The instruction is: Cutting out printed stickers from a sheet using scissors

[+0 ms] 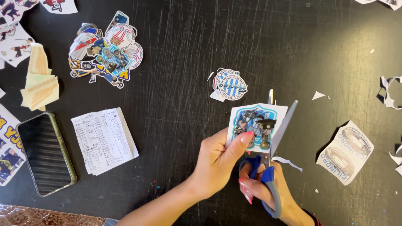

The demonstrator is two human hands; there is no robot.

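The left hand [217, 157] pinched a white-bordered printed sticker sheet with a blue shield picture [255, 125] by its lower left corner, thumb lying across the print, holding it just above the scratched black tabletop [188, 50]. The right hand [264, 188] was closed through the loops of blue-handled scissors with steel blades [272, 146]; the blades stood parted, one running up the sheet's right edge, the other seemingly behind the paper, though only its tip showed. A thin white paper offcut [289, 162] curled away just beside the blades. Above the sheet lay a small round blue-and-white cut-out sticker [229, 85]. Well to the left lay a pile of finished cut-out stickers [104, 50], a handwritten paper note [104, 140] and a dark smartphone in a green case [46, 152]. To the right lay an uncut white sheet with two blue round designs [345, 152].
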